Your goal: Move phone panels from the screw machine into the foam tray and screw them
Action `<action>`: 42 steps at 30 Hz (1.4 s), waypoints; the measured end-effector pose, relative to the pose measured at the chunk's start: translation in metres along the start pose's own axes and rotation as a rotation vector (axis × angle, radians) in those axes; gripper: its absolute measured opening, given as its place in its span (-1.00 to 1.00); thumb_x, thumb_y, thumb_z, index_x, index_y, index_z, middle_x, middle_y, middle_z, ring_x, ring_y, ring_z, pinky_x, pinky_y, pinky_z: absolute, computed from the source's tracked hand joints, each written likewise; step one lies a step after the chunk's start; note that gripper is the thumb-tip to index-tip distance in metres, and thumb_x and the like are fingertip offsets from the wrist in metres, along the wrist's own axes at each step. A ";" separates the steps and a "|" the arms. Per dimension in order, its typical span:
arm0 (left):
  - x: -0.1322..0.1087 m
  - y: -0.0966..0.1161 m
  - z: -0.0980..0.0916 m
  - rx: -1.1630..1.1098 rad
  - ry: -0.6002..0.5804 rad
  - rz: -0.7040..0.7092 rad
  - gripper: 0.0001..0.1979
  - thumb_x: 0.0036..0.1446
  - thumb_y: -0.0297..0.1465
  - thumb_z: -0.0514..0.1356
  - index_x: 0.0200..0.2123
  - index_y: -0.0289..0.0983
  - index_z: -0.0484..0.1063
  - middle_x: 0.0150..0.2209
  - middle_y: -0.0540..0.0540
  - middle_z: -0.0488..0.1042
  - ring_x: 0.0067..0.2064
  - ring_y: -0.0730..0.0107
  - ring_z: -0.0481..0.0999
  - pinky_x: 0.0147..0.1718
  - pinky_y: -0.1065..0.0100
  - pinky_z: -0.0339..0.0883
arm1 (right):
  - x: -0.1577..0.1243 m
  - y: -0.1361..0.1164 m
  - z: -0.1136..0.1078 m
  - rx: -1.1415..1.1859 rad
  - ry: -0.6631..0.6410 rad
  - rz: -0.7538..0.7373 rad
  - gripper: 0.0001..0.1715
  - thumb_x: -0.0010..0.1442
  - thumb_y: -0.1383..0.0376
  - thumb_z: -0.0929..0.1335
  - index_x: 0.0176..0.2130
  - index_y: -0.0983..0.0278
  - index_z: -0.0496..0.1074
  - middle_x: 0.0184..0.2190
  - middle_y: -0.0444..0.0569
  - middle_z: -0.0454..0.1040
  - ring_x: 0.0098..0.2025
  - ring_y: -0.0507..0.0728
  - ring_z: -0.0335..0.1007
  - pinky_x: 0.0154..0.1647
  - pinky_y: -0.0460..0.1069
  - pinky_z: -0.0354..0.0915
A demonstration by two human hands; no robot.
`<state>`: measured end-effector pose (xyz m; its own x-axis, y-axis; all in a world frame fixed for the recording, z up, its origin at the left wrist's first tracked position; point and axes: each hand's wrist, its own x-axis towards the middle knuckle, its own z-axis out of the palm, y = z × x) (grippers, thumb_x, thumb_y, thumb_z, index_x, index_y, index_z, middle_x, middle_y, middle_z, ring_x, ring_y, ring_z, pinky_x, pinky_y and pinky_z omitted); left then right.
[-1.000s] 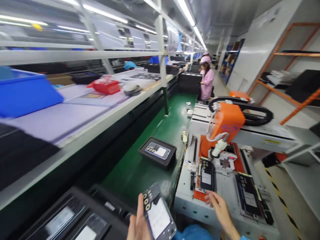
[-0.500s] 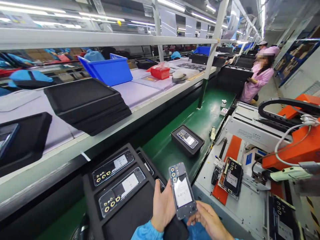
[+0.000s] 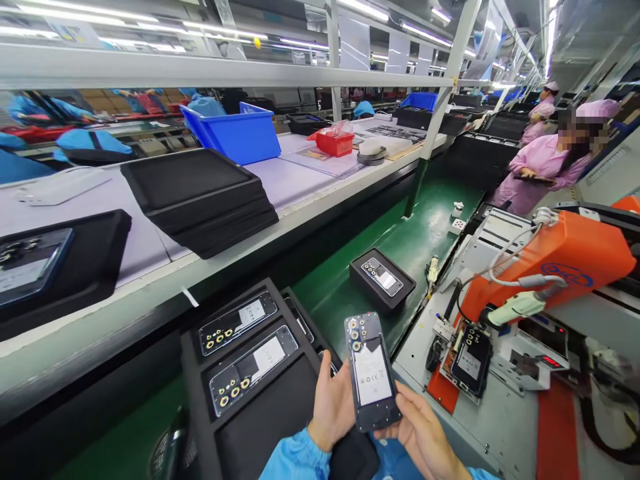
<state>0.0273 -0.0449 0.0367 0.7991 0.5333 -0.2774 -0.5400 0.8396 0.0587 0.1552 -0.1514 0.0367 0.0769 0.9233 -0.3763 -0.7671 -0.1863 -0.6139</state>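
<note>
A phone with its back cover off (image 3: 371, 377) is tilted up in front of me, showing ringed camera lenses and a white label. My right hand (image 3: 423, 423) pinches its lower right corner between thumb and fingers. At the left edge, my left hand (image 3: 333, 407) is open, palm up, its thumb apart from the phone; its fingertips are partly hidden behind the phone. Left of my hands, a black foam tray (image 3: 260, 440) carries similar phones, such as one phone in the nearer slot (image 3: 253, 370) and another phone behind it (image 3: 237, 325).
An orange-armed machine (image 3: 565, 253) stands at right, with a phone (image 3: 471, 360) in its fixture under the tool. A small black box (image 3: 383, 303) bearing a phone rests on the green surface. Stacked black trays (image 3: 195, 200) and a blue bin (image 3: 233, 133) occupy the left bench. Pink-clothed people stand beyond.
The view has swung slightly left. The machine's orange arm has moved left, its tool now over the fixture phone. Both hands stay at the held phone, which is slightly more upright.
</note>
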 end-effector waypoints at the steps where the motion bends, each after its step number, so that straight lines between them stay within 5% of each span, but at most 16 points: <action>1: 0.000 0.000 0.001 0.014 -0.007 0.017 -0.34 0.21 0.09 -0.07 0.06 -0.28 0.44 0.13 -0.28 0.48 0.24 -0.11 0.34 0.28 -0.13 0.00 | -0.001 -0.006 0.006 -0.002 -0.021 -0.012 -0.54 0.08 0.06 0.51 -0.06 0.19 0.57 -0.21 0.04 0.64 -0.30 0.10 0.54 -0.32 0.02 0.48; 13: -0.001 0.000 0.010 0.068 -0.094 0.033 -0.34 0.21 0.08 -0.06 -0.14 -0.32 0.59 0.00 -0.31 0.57 0.20 -0.10 0.40 0.29 -0.11 0.03 | -0.009 -0.041 0.043 0.050 -0.199 -0.096 -0.61 0.20 0.14 0.45 0.02 0.15 0.53 -0.10 0.05 0.61 -0.23 0.04 0.53 -0.27 -0.06 0.51; 31: 0.000 0.000 0.004 0.057 -0.020 0.041 -0.38 0.23 0.05 -0.04 -0.11 -0.30 0.59 -0.13 -0.26 0.64 0.14 -0.05 0.47 0.26 -0.07 0.10 | -0.004 -0.034 0.035 0.053 -0.245 -0.046 -0.63 0.19 0.14 0.46 0.01 0.05 0.53 -0.01 -0.04 0.58 -0.13 0.03 0.52 -0.14 -0.04 0.48; 42: -0.001 -0.002 0.001 0.093 0.104 0.018 -0.34 0.15 0.10 0.03 -0.24 -0.38 0.61 -0.33 -0.27 0.66 0.01 -0.05 0.56 0.22 -0.07 0.18 | -0.002 -0.027 0.029 -0.031 -0.196 0.009 -0.51 0.15 0.08 0.48 0.05 0.17 0.52 0.00 0.08 0.57 -0.11 0.13 0.54 -0.13 0.05 0.48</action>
<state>0.0276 -0.0466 0.0375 0.7554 0.5389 -0.3728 -0.5232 0.8386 0.1520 0.1568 -0.1386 0.0744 -0.0583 0.9687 -0.2412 -0.7469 -0.2027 -0.6333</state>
